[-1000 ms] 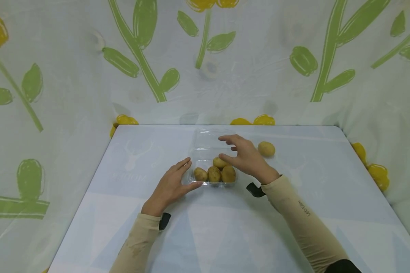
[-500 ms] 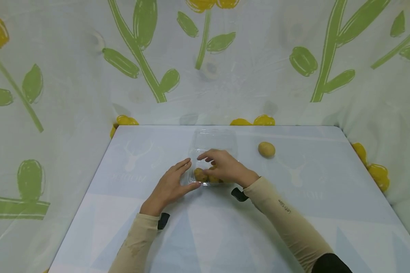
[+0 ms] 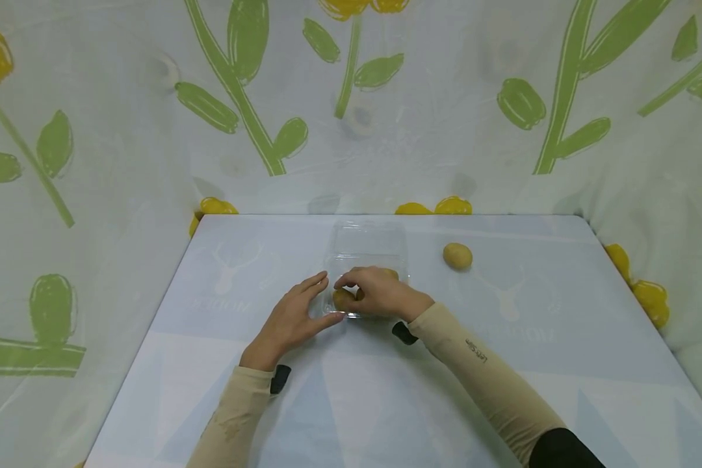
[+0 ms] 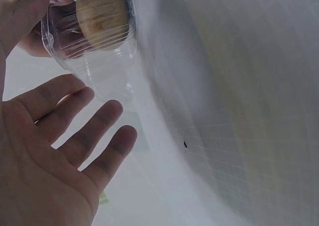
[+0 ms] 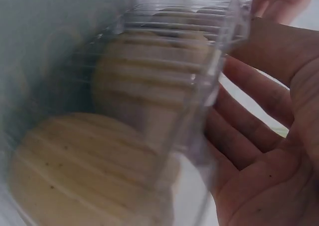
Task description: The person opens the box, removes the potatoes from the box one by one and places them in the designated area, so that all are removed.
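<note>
Since the clear clamshell's lid [image 3: 368, 240] lies back mid-frame, I see potatoes [image 3: 343, 299] reachable from above. Left hand [image 3: 295, 318], straight-fingered, flanks the box [image 3: 365, 262], probably steadying it; right hand [image 3: 383, 292] arches over them, can't tell if gripping. Loose potato [image 3: 457, 257] right of centre.

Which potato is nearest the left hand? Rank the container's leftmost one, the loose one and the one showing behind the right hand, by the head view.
1. Leftmost potato: at left in the container, by the left hand.
2. Partly hidden potato: at right, behind the right hand.
3. Loose potato: on the table, right of the container.
</note>
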`<state>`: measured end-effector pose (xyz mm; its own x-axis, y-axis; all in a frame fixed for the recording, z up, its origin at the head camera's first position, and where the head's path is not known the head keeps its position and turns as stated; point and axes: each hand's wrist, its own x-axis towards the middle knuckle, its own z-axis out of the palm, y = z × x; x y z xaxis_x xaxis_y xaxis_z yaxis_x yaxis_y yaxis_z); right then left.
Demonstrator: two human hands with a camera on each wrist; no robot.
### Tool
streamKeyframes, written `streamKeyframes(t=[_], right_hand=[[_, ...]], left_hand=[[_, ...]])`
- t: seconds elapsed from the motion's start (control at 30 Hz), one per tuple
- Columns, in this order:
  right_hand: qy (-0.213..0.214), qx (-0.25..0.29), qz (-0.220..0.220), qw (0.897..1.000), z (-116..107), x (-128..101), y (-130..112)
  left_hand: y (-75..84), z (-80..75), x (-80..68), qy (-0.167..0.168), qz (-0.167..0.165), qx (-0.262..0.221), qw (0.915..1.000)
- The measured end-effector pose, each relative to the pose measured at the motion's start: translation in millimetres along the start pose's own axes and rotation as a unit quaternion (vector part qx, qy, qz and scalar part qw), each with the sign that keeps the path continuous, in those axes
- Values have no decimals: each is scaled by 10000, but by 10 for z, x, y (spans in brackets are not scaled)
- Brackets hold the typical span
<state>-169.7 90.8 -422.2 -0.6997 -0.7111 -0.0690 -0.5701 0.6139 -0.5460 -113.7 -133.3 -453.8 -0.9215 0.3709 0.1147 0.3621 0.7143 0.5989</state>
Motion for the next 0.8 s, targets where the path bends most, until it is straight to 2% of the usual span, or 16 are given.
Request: streamKeyframes(t=[0.13, 0.37, 0.6, 0.8], right_hand=[[-119, -128, -59, 9998, 14, 23, 25], [-379, -98, 98, 9992, 25, 45, 49], [-387, 104, 117, 9991, 38, 58, 73], [-307, 20, -31, 9995, 56, 71, 76]], left_hand=[[1, 2, 0, -10, 6, 19, 10000], [8, 11, 11, 2, 7, 35, 10000], [10, 15, 18, -12, -9, 31, 10000], [5, 13, 13, -37, -28, 72, 10000]])
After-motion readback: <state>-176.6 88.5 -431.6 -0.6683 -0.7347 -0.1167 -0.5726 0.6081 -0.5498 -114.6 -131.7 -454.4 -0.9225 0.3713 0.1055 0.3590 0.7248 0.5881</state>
